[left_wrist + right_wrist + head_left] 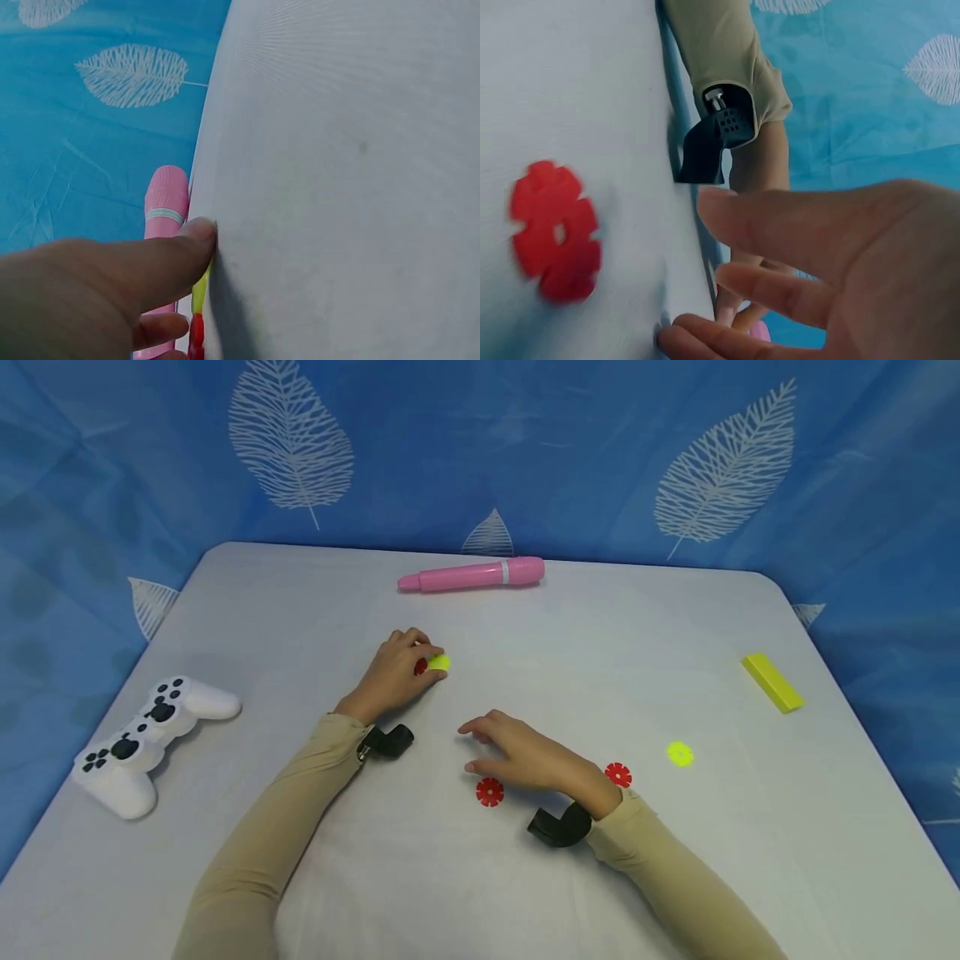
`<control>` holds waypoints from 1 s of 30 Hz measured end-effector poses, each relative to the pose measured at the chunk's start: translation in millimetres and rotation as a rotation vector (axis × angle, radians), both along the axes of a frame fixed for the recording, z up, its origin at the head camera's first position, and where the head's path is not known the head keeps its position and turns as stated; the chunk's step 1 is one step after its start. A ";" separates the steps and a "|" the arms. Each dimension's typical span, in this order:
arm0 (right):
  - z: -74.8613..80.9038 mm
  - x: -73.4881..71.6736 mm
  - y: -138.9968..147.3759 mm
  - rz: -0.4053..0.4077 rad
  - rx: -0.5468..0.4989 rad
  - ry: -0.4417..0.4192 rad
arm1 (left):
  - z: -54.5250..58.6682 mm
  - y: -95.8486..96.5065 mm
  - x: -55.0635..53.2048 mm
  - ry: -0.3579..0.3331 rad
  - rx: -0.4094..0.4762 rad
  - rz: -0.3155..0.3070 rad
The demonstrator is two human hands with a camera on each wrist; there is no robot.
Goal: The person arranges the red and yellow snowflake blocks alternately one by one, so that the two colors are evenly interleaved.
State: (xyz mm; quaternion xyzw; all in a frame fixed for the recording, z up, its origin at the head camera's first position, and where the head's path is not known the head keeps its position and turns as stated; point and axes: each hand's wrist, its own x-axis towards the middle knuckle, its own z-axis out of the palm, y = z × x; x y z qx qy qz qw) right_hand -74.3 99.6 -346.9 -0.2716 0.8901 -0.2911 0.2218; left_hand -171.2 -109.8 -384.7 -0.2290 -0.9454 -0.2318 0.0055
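My left hand (397, 671) pinches a yellow notched disc (439, 662) between thumb and fingers, low over the white table. Right beside that disc is a red notched disc (421, 667), partly covered by the fingers. In the left wrist view, the red disc (196, 335) lies edge to edge with the yellow disc (199, 295); whether they interlock I cannot tell. My right hand (528, 750) hovers with parted fingers and holds nothing. Just below its thumb lies another red notched disc (490, 792), seen large in the right wrist view (557, 231).
A further red disc (618, 774) lies by the right wrist, and a yellow disc (680, 753) farther right. A yellow block (772, 682) lies near the right edge. A white game controller (153, 743) sits at left; a pink pen-shaped object (471, 575) lies at the back.
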 end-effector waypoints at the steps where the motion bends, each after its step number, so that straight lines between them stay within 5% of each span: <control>1: -0.5 2.5 3.5 0.005 0.002 0.000 | -0.2 0.0 -0.1 -0.006 0.000 0.002; 11: -1.0 21.9 25.6 0.014 0.019 0.037 | -1.7 -0.9 -0.4 -0.013 0.000 0.005; 30: -13.4 40.9 18.3 -0.074 0.051 0.120 | -0.9 -0.4 1.2 -0.036 0.009 0.012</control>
